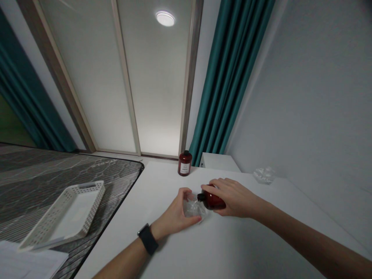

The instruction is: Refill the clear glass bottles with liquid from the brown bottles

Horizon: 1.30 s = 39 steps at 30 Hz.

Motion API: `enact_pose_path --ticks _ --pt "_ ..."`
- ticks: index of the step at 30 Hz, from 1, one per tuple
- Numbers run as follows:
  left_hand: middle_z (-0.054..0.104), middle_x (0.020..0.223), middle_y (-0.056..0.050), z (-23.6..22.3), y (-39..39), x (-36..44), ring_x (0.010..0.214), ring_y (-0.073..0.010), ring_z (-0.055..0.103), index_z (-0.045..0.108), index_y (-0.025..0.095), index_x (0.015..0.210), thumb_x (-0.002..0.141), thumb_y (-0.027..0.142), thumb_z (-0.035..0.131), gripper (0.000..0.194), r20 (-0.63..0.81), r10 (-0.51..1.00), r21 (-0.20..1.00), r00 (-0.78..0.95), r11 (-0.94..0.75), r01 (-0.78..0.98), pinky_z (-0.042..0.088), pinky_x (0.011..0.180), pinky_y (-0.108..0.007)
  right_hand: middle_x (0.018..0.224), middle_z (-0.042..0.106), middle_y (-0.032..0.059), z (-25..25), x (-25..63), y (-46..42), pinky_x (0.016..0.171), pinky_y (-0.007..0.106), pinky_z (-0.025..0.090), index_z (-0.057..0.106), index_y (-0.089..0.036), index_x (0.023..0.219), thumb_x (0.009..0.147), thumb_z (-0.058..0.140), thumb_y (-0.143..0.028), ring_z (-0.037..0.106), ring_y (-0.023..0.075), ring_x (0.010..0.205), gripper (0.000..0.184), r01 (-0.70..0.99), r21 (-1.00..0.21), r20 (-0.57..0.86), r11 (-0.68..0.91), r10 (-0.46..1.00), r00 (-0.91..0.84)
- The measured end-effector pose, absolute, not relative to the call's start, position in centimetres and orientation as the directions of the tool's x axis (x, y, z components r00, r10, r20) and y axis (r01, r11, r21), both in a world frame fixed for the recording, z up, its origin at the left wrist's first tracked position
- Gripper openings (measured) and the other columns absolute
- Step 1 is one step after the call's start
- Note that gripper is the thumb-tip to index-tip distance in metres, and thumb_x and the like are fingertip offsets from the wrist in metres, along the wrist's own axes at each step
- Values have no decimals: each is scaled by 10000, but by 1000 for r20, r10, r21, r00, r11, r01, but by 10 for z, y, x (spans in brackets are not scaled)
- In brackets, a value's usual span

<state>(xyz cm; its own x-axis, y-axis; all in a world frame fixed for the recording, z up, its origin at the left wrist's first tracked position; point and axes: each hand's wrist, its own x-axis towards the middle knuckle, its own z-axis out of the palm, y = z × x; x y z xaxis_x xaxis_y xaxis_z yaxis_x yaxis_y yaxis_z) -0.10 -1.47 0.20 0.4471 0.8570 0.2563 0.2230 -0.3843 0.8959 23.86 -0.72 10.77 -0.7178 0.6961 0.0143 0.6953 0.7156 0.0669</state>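
A dark red bottle (212,201) with a black cap lies on its side on the white table (232,248). My right hand (234,197) covers it from above, fingers curled round its body. My left hand (177,215), with a black watch on the wrist, is closed on a piece of clear plastic wrap (194,209) right at the bottle's cap end. A second dark red bottle (185,163) with a pale label stands upright at the table's far edge.
A white slotted basket (65,217) rests tilted on a grey patterned mattress (35,182) to the left. More crumpled clear plastic (264,174) lies at the far right by the wall. Teal curtains (229,77) hang behind, beside a white cabinet top (219,162).
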Motion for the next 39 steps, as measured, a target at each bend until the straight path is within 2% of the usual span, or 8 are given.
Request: enact_pose_path --ticks 39 --pt "556 1181 -95 3 -15 0 1117 -262 551 371 213 1238 728 241 815 676 259 854 911 452 -371 180 440 1010 -465 1174 658 117 111 238 -8 823 423 476 501 -256 1363 820 732 -344 638 310 982 596 666 114 31 737 668 -744"
